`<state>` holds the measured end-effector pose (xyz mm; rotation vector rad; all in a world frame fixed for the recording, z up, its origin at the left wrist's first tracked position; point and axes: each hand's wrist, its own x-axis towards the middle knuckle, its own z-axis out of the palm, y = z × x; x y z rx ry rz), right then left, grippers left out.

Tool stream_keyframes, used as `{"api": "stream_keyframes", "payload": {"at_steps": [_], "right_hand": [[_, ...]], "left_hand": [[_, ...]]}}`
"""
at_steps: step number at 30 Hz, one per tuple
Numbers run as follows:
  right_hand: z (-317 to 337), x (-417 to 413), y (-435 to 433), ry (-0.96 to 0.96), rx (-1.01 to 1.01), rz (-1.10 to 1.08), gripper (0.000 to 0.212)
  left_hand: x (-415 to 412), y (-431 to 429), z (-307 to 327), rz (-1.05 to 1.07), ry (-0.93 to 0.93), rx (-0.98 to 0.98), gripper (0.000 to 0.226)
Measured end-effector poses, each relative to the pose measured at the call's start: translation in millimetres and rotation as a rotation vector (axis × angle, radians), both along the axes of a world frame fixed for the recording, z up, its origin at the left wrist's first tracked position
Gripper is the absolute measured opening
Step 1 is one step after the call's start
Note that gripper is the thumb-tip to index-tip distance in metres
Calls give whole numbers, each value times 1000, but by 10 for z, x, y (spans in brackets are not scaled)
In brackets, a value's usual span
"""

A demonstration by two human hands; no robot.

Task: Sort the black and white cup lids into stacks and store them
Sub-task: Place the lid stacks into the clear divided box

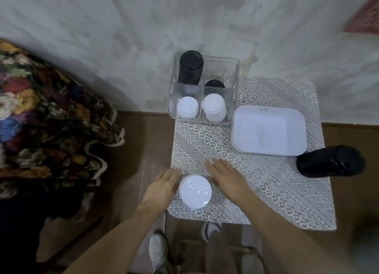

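White lid stack point(194, 191) between left hand point(162, 186), right hand point(224, 177); both flat, holding nothing (tray point(246, 134) mark blurred).

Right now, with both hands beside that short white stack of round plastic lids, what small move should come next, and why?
Probably close both hands on the short white stack of round plastic lids and lift it. The left hand and right hand lie open on either side, not gripping, and the clear plastic divided bin already holds white stacks in its two near compartments.
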<state>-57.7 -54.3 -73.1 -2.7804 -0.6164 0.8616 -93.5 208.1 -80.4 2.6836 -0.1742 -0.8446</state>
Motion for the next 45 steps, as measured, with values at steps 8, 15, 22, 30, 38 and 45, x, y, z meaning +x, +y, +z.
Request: {"api": "stream_keyframes", "payload": {"at_steps": [8, 15, 22, 30, 38, 45], "right_hand": [[-130, -226, 125, 154, 168, -261, 52], [105, -293, 302, 895, 769, -1095, 75], [195, -370, 416, 926, 849, -1143, 78], [391, -200, 500, 846, 816, -1229, 50], [533, 130, 327, 848, 826, -1194, 56], [847, 675, 298, 852, 837, -1119, 45]], "left_hand": [[-189, 11, -205, 566, 173, -337, 28], [-157, -232, 45, 1026, 538, -697, 39], [-208, -443, 164, 1052, 512, -753, 40], [-50, -542, 245, 1097, 509, -757, 49], [211, -628, 459, 1047, 471, -736, 61], [731, -690, 784, 1153, 404, -801, 69]]}}
